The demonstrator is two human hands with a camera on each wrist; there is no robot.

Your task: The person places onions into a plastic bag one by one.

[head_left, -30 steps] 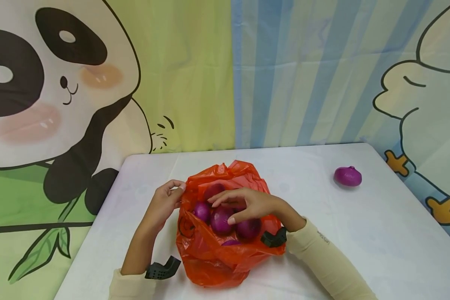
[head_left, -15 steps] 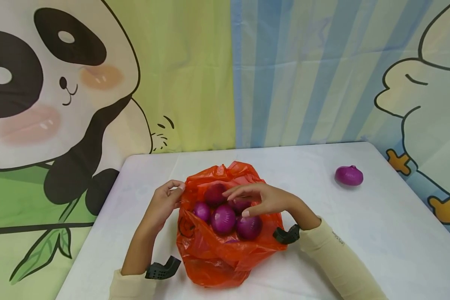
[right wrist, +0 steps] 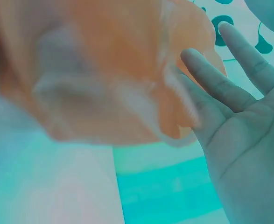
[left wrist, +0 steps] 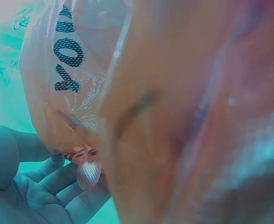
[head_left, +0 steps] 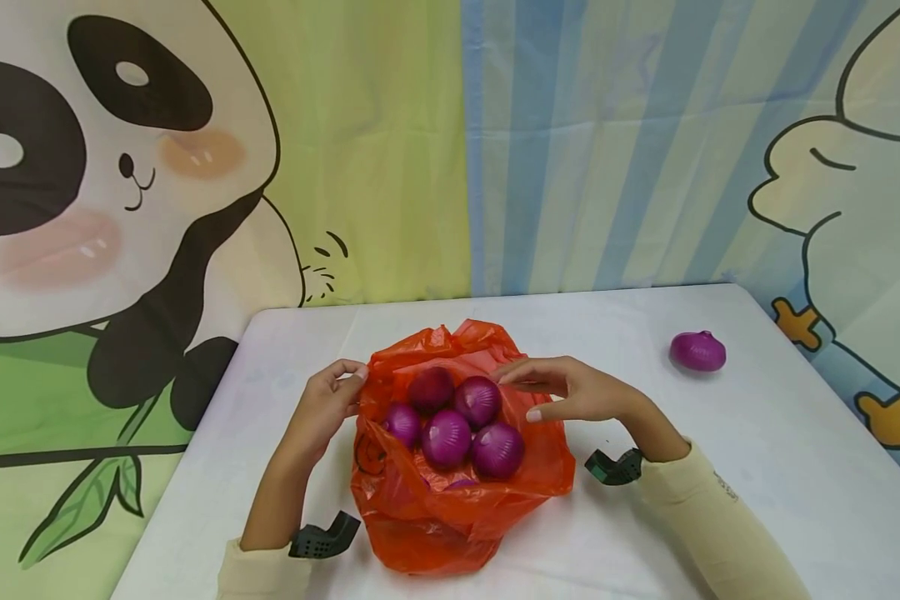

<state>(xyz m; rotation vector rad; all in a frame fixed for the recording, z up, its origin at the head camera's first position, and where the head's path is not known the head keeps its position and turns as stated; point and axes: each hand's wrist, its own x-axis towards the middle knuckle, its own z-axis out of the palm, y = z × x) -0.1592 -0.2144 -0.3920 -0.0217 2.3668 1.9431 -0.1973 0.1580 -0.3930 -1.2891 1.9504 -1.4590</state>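
A red plastic bag [head_left: 431, 533] stands with its mouth open in the head view, several purple onions [head_left: 447, 439] showing inside. At the bag's left rim, my left hand [head_left: 318, 412] pinches the plastic between thumb and fingers; the left wrist view has this hand [left wrist: 52, 191] beside the printed bag wall [left wrist: 76, 37]. My right hand [head_left: 581, 390] is over the bag's right rim with nothing in its grip. In the right wrist view that hand [right wrist: 244, 130] has its fingers extended against or close to the bag; contact is hard to tell.
One more purple onion [head_left: 697, 352] lies at the back right of the white table [head_left: 645, 500]. Behind the table hangs a printed curtain [head_left: 390, 150] with a panda and stripes. Each forearm carries a dark wrist device [head_left: 613, 467].
My right hand has moved right, from above the onions to the bag's right rim, uncovering the onions. The left hand keeps its place at the left rim.
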